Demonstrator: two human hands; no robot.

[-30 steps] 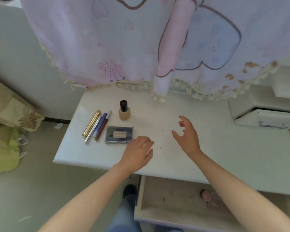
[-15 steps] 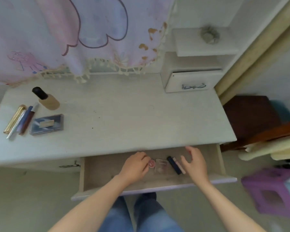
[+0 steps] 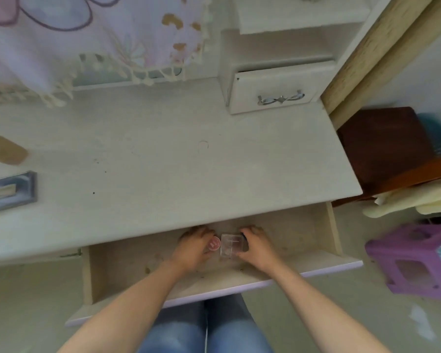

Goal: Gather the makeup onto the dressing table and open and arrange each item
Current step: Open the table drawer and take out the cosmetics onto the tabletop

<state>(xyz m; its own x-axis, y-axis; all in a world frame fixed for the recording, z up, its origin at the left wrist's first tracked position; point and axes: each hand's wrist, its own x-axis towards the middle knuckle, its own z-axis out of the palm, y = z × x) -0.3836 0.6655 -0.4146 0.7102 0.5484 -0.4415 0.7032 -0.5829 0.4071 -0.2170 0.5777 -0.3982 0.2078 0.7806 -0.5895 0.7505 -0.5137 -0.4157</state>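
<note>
Both hands are down in the open drawer (image 3: 127, 271) under the white dressing table (image 3: 176, 161). My left hand (image 3: 192, 249) curls round a small pink round pot (image 3: 214, 243). Just right of it lies a clear square case (image 3: 230, 247). My right hand (image 3: 256, 247) touches the case's right edge and closes over the dark makeup tubes (image 3: 243, 235), which it almost fully hides. At the table's left edge stand a beige foundation bottle (image 3: 8, 152) and a grey palette (image 3: 10, 191).
A small closed drawer unit (image 3: 278, 90) sits at the table's back right, and a patterned cloth (image 3: 87, 34) hangs over the back. To the right are a brown wooden seat (image 3: 385, 146) and a purple plastic stool (image 3: 413, 261). My knees are below the drawer front.
My view swung from the tabletop down to the open drawer. Both hands went into the drawer and closed in on the items there, the right one now covering the tubes.
</note>
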